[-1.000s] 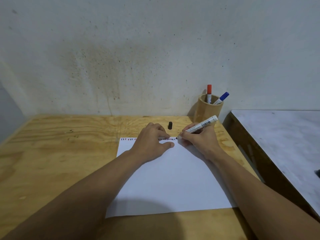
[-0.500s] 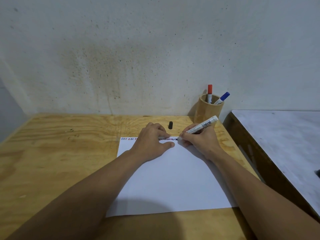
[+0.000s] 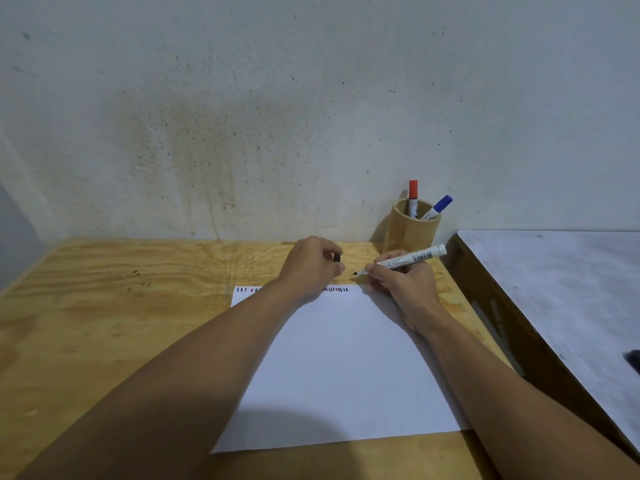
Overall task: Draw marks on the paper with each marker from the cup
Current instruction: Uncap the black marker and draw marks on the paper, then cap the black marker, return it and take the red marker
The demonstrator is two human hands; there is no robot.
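Beyond the paper, black cap pinched in left hand, uncapped marker gripped in right hand.

Paper: the white rectangular paper sheet lies on the pale plywood table, right of its middle.
Marks: a row of short ink strokes runs along the sheet's far edge.
Cup: the brown cylindrical holder cup stands behind the sheet's far right corner, by the wall.
In the cup: the red-capped marker left, the blue-capped marker right.
Hands: the left hand and the right hand sit over the far edge, the black marker cap in the left, the uncapped white marker in the right.
Right side: the grey-topped side table.
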